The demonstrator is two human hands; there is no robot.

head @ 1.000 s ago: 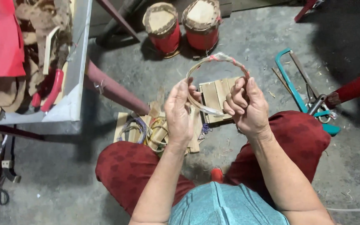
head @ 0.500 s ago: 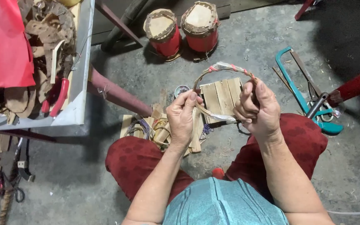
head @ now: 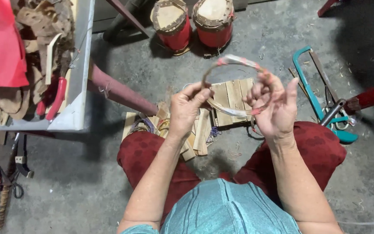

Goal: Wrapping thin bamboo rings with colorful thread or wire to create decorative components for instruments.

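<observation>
Both hands, the left hand (head: 186,109) and right hand (head: 273,108), pinch a thin bent cane hoop (head: 234,60), partly wrapped in red-and-white tape; its near side looks bare.

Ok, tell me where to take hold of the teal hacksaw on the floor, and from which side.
Grip the hacksaw by its thick handle at the end nearest the person's right knee, coming down from above. It lies flat; the thin frame offers little hold, and metal tools crowd its right side.

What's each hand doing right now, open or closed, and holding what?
Left hand: closed, pinching the thin hoop at its left side.
Right hand: fingers partly spread, gripping the hoop's right side.
</observation>
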